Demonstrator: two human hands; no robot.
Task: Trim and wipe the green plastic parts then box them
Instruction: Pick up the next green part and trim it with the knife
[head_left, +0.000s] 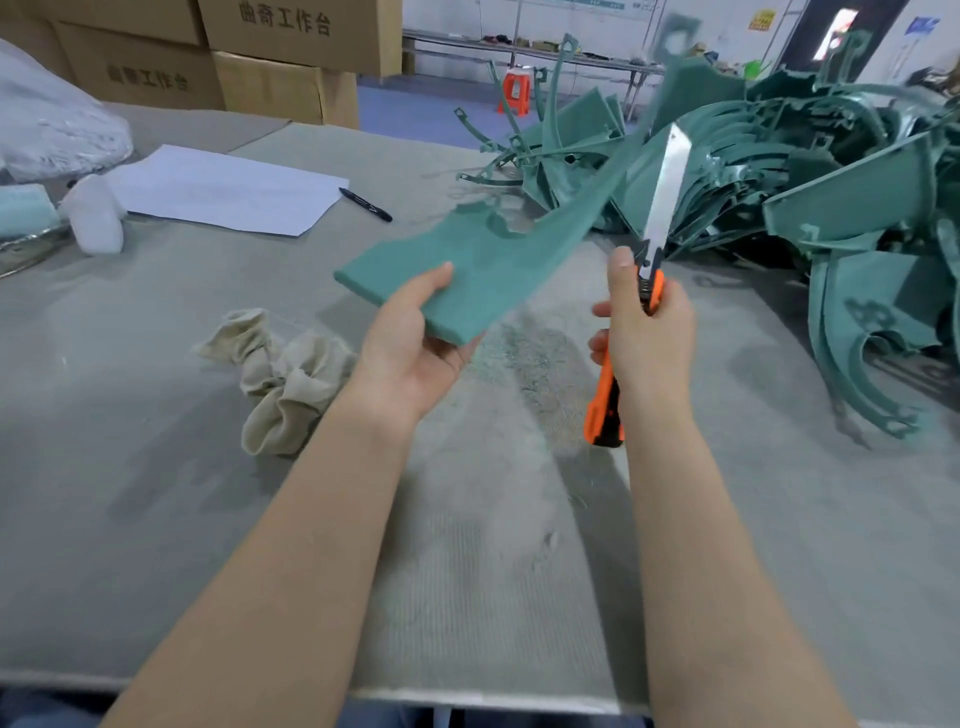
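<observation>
Head view, one workbench, items as follows.

1. Left hand (410, 343): palm up, thumb on the top face and fingers underneath, grasping the near end of the green plastic part (483, 270).
2. Green plastic part: a long flat strip with a curved cut-out on its far edge. It is held clear above the table (156, 364) at centre and slopes up and away to the right. Its far end is blurred.
3. Right hand (649, 332): clenched round the handle of the utility knife (664, 202), thumb lying along the handle's upper end.
4. Utility knife: orange and black handle, long blade extended and pointing up and away. The blade stands just right of the strip (whether the two touch cannot be told).
5. Pile of green parts (831, 171): far right, loosely heaped flat panels and curved ribbed pieces, reaching to the table's right edge.
6. Cloth (291, 379): beige, crumpled, on the table just left of the left wrist.
7. Shavings (524, 358): a grey dusty patch on the table below the two hands.
8. Sheet of paper (223, 189): white, far left, with a black pen (365, 204) beside its right corner.
9. White bottle (96, 215): at the paper's left end.
10. Cardboard boxes (291, 36): stacked beyond the table, far left, printed with characters.
11. Red stool (514, 91): on the blue floor, far centre.
</observation>
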